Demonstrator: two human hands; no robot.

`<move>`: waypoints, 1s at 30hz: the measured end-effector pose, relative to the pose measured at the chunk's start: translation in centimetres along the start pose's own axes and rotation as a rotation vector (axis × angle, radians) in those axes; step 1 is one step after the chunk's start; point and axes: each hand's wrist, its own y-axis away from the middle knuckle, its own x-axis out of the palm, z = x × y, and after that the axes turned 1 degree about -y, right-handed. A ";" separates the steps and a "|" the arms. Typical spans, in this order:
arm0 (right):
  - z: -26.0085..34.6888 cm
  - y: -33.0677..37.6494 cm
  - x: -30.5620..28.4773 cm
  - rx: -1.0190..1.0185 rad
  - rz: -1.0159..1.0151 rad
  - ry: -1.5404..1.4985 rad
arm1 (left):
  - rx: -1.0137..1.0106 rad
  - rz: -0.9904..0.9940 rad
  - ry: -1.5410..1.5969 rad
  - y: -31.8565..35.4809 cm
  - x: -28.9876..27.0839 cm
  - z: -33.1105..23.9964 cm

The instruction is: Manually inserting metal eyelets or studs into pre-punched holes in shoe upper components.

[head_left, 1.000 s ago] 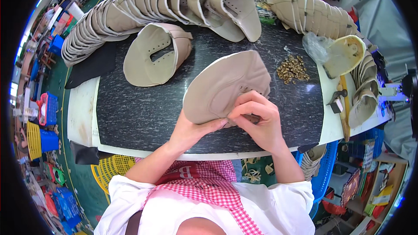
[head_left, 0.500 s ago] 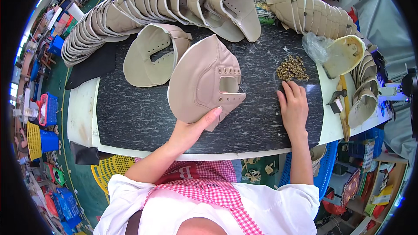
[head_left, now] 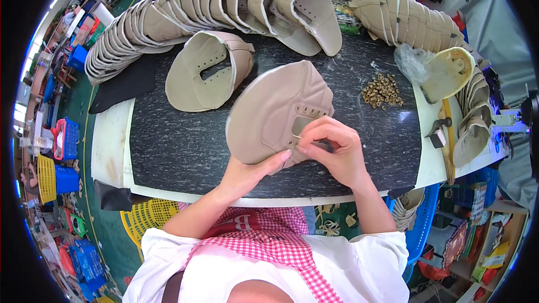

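1. Shoe upper (head_left: 269, 115), beige, is held above the near middle of the worktop (head_left: 179, 146), outer face toward the camera, with a row of small holes beside its opening.
2. The left hand (head_left: 247, 171) is closed on the lower edge of the shoe upper, thumb on top and the other fingers hidden under it.
3. The right hand (head_left: 331, 148) has its fingertips pinched together at the opening of the shoe upper; what is between them I cannot tell.
4. A second beige upper (head_left: 205, 70) lies flat on the worktop, toward the far left, inner face up.
5. A long row of stacked uppers (head_left: 185, 11) curves along the far edge, and another stack (head_left: 404, 17) stands at the far right corner.
6. A small heap of brass eyelets (head_left: 383, 90) lies loose near the right edge, just beside a clear plastic bag (head_left: 412, 62).
7. A yellowish shallow bowl (head_left: 448, 72) rests at the right edge; its contents are not clear.
8. Blue and yellow crates (head_left: 56, 174) stand on the floor at the left; their contents are too small to tell.
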 end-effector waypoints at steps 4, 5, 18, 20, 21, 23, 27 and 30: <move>-0.1 0.8 0.9 -0.114 -0.104 0.134 | 0.146 -0.066 0.003 0.1 1.0 0.3; 0.4 1.1 0.7 -0.014 -0.124 0.087 | 0.097 -0.044 0.000 0.2 0.9 0.2; -3.2 3.3 -8.3 0.082 -0.333 1.035 | 0.044 -0.010 0.080 -0.4 0.2 0.1; -2.7 3.3 -7.6 0.129 -0.358 0.955 | 0.040 -0.009 0.172 -0.7 0.3 0.4; -2.7 3.3 -7.5 0.090 -0.326 1.028 | 0.036 0.009 0.266 -0.8 0.3 0.5; -2.7 3.6 -7.2 0.050 -0.295 1.100 | 0.027 0.003 0.268 -0.6 0.4 0.3; -2.6 4.5 -7.4 0.044 -0.301 1.097 | -0.003 -0.002 0.295 -0.6 0.3 0.6; -1.9 4.5 -7.4 0.256 -0.390 0.715 | 0.002 -0.009 0.303 -0.6 0.3 0.6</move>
